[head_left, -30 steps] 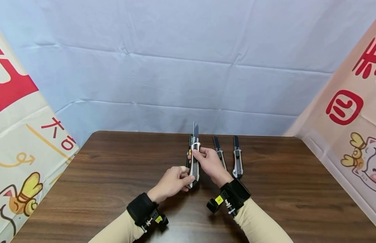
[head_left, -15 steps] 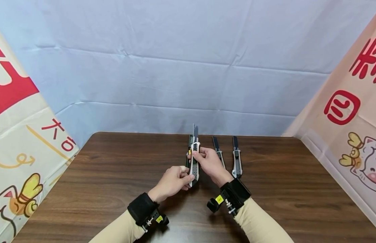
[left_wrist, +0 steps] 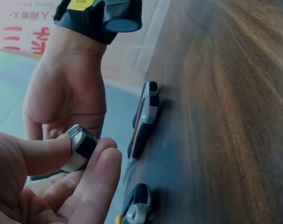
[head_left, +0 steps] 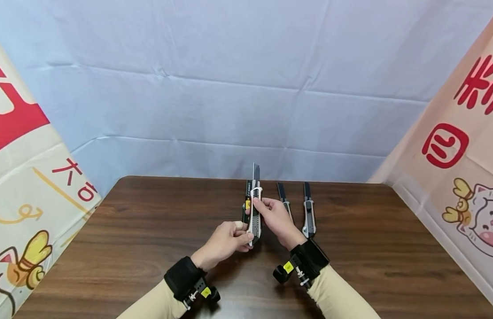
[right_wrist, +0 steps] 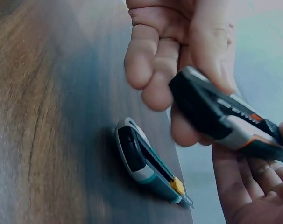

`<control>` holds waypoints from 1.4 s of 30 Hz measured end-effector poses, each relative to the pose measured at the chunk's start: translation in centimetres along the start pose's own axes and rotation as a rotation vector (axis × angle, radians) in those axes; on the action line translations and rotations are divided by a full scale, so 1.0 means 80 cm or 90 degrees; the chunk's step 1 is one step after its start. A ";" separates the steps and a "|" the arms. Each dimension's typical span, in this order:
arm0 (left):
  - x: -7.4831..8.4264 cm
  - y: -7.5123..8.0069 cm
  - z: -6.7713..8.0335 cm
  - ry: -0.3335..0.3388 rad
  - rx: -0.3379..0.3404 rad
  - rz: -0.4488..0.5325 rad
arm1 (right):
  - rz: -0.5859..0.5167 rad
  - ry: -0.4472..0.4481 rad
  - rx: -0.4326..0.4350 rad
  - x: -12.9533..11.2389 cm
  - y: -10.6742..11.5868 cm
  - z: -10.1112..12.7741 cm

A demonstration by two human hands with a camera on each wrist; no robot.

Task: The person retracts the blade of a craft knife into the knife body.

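Head view: nearest, pale sleeves (head_left: 152,301) end in black wristbands (head_left: 184,278) that carry small cameras. Just beyond them, the left hand (head_left: 222,241) pinches the butt of a knife (head_left: 255,217) between its thumb and fingers, while the right hand (head_left: 279,221) pinches the middle of the handle, thumb on its front face. The knife is held up off the table (head_left: 374,257), its blade end pointing toward the far edge.

It will probably feel fairly light and quite rigid, with no bend in the handle. The pale handle looks smooth and could slip a little; the black parts may give a surer grip. The thin blade looks the most fragile part, and sharp, so the handle's middle and butt are the sensible places to take hold, fingers well short of the blade.

Just left of it lies a green knife (right_wrist: 153,172) with a yellow slider. To the right, two gray knives (head_left: 309,217) lie near each other, one partly hidden by the right hand. Behind the table hangs a pale blue cloth (head_left: 230,97).
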State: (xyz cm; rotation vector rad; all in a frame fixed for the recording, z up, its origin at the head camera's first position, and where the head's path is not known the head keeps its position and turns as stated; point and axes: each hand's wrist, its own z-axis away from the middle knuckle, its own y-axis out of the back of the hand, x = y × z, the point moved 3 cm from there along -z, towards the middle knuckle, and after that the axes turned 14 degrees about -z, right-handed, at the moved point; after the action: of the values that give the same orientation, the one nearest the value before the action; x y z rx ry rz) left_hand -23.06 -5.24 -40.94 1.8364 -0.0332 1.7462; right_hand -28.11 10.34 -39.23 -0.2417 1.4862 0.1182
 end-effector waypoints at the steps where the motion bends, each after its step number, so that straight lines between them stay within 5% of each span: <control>1: -0.001 0.000 0.000 0.002 0.001 -0.001 | 0.004 -0.001 -0.002 0.001 0.000 0.001; 12: -0.003 0.000 -0.002 0.008 0.025 -0.024 | 0.024 0.024 0.030 0.000 -0.005 0.003; 42: -0.008 0.001 -0.003 0.012 0.023 -0.030 | 0.044 0.018 -0.039 -0.002 -0.007 0.006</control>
State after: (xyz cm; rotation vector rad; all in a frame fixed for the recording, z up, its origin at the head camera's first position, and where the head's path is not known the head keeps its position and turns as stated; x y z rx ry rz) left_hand -23.35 -5.43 -41.49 1.8315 0.0500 1.7425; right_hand -27.53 9.95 -39.02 -0.2423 1.5208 0.2170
